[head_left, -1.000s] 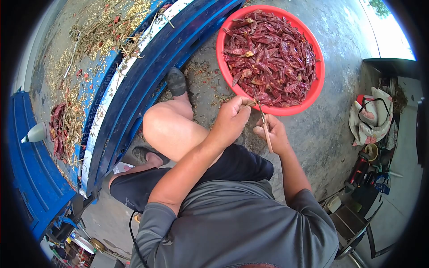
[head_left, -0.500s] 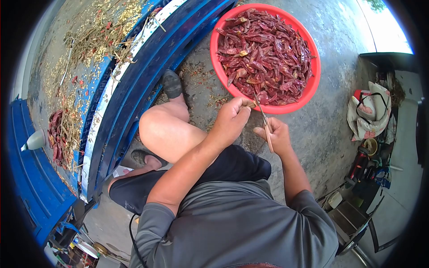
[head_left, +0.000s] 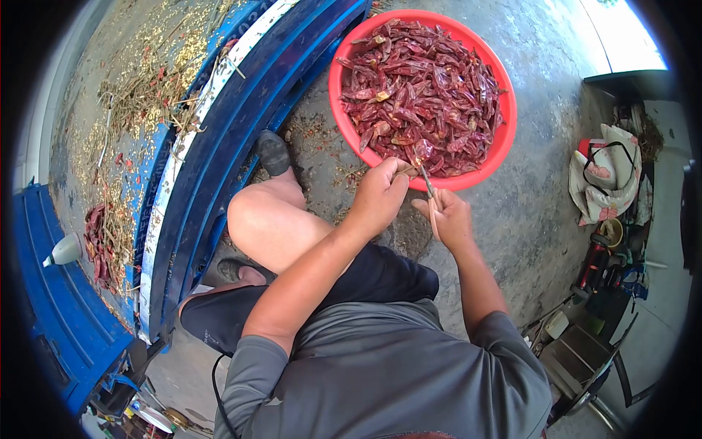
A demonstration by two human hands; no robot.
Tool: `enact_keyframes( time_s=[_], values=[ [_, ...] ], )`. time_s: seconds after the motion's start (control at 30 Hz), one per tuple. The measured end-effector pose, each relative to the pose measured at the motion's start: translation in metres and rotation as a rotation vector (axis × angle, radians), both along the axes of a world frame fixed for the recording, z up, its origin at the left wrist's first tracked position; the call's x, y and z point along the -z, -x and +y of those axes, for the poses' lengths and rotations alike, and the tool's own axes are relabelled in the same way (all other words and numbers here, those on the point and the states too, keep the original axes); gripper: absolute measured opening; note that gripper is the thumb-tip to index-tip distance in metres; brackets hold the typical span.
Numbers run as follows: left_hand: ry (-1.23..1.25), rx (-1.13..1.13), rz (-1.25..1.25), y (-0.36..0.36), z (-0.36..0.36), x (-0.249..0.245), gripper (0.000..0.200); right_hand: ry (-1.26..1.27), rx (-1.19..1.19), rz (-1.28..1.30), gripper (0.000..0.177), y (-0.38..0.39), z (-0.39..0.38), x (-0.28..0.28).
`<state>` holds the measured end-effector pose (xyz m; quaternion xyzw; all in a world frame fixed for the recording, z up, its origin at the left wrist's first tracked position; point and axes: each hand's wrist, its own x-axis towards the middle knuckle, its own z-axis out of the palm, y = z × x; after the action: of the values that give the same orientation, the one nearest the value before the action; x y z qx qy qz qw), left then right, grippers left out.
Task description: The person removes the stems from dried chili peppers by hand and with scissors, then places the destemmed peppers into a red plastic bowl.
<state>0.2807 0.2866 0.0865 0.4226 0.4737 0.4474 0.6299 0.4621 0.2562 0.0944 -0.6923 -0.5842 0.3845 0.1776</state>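
A red basin (head_left: 510, 139) full of dried red chili peppers (head_left: 431, 88) stands on the floor in front of me. My left hand (head_left: 382, 192) is at the basin's near rim, its fingers pinched on a small piece that looks like a chili's stem end. Just to the right, my right hand (head_left: 447, 218) is closed round the handles of a pair of scissors (head_left: 431, 197). The scissor blades point up and left, close to my left fingertips. A shiny chili lies right beyond the blade tips.
On the left, a blue truck bed side (head_left: 241, 110) borders a surface strewn with seeds and stalks. A white bottle (head_left: 64, 250) lies far left. A white bag (head_left: 610, 172) and tools stand at the right. My bent leg is beside the basin.
The scissor blades have turned more upright and look closer together. The basin and surroundings have shifted slightly in view. Both hands stay at the near rim.
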Motion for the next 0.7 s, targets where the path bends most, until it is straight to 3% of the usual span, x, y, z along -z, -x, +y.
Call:
enact_keyframes(
  time_s=[0.1,0.2,0.27,0.37,0.47,0.7],
  values=[
    [0.074,0.045,0.037,0.0,0.002,-0.002,0.023,-0.053,-0.015,-0.048,0.033,-0.006,-0.001,0.008],
    [0.022,0.045,0.061,-0.004,0.003,0.007,0.022,0.008,-0.035,0.083,0.028,-0.018,-0.003,0.028],
    [0.021,0.046,0.067,-0.006,0.002,0.01,0.022,0.086,0.003,0.424,0.021,-0.02,-0.004,0.037],
    [0.029,0.045,0.062,-0.008,0.002,0.01,0.022,0.099,0.018,0.573,0.017,-0.018,-0.001,0.039],
    [0.031,0.05,0.064,-0.009,0.003,0.007,0.022,0.264,0.096,0.591,0.025,-0.016,0.006,0.026],
    [0.025,0.062,0.051,-0.01,0.003,0.01,0.022,0.139,0.11,0.476,0.03,-0.014,0.011,0.033]
  ],
)
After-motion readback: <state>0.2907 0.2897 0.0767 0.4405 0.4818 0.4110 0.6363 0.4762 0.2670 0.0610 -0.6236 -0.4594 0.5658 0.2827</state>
